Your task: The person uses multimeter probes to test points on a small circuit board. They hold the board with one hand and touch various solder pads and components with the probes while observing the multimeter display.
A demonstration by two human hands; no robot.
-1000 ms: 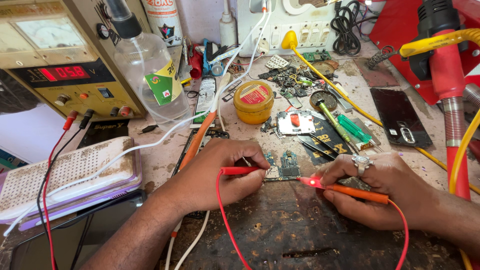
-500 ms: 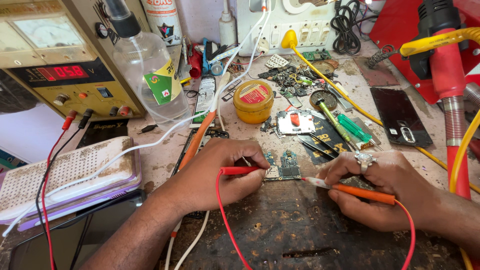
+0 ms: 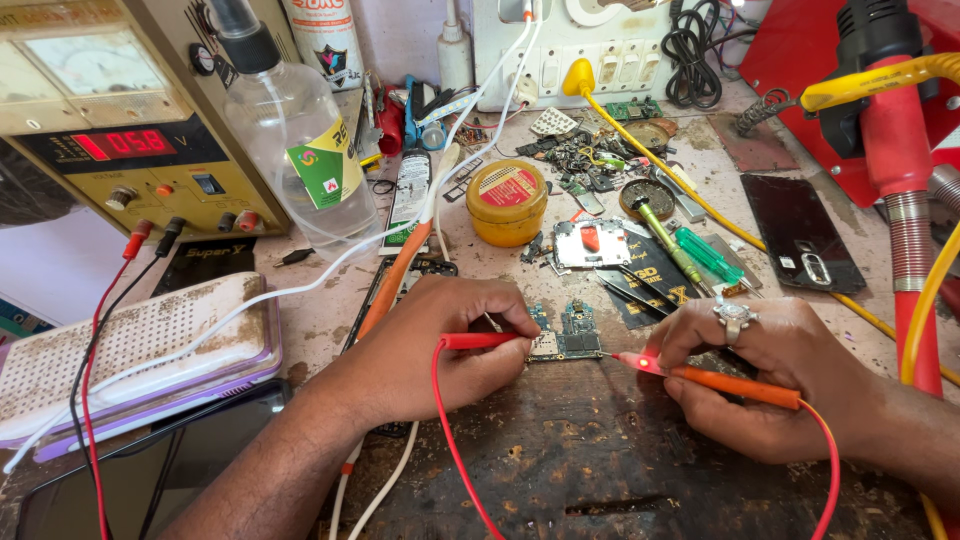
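Since half a second ago little has shifted: the orange pen-shaped probe with a red lead [image 3: 735, 385] has crept a touch leftward toward the board, and its tip lamp, dark then, now glows red again.

Nearest the front edge of the bench, the scarred dark wooden work pad [image 3: 600, 460] carries both wrists. The right hand [image 3: 770, 385], wearing a silver ring, is closed round the orange probe like a pen, tip just beside the right end of the small green bare circuit board [image 3: 565, 340]. The left hand [image 3: 440, 345] is curled over the red slim probe with its red wire [image 3: 480, 341], pinching it against the board's left end and pinning the board down.

To do this probing well, I would judge that both wrists should stay planted, only one tip moving at a time, and each tip held steeply so it cannot bridge neighbouring pads.

Farther back at mid-bench sit a round yellow tin with a red lid [image 3: 508, 200] and a black phone back cover [image 3: 800, 235] towards the right edge. Along the left edge lies a white perforated board on a purple tray [image 3: 135, 350]; at the far left corner stands a beige bench power supply with a red digital readout [image 3: 110, 150], a clear plastic bottle [image 3: 290, 130] beside it.
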